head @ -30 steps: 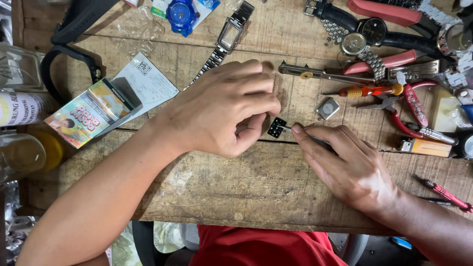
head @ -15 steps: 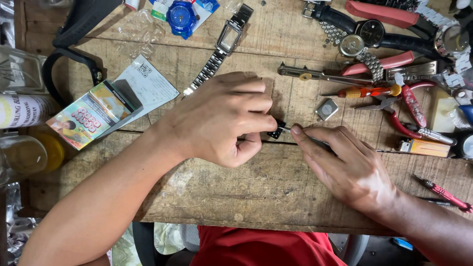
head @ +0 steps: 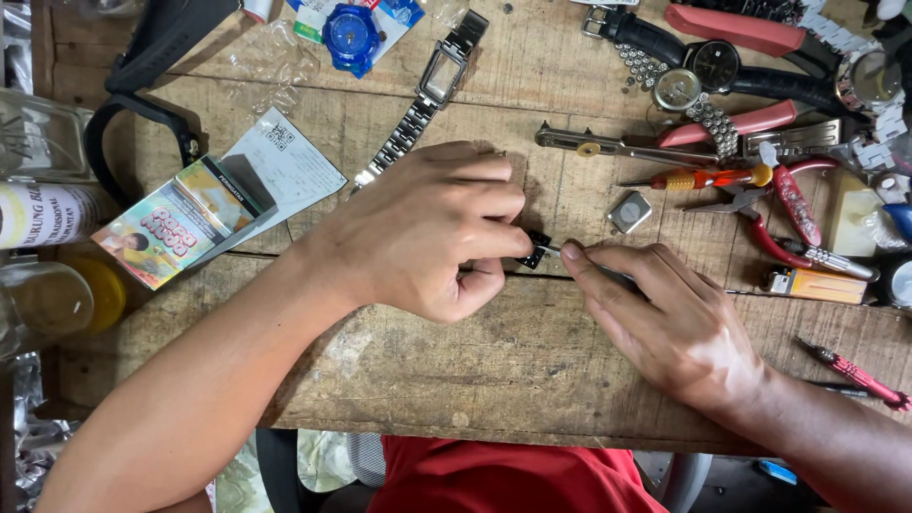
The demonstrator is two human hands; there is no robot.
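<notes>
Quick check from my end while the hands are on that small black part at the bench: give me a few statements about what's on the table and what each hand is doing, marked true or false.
1. The left hand pinches a small black part at its fingertips. True.
2. The right hand lies flat and idle. False: it holds a thin metal tool whose tip meets the black part.
3. A steel watch with a rectangular face lies above the left hand. True.
4. The red-handled pliers are on the left side of the table. False: they lie on the right, among the other tools.
5. The blue watch is on the person's wrist. False: it lies at the top edge of the table.
</notes>
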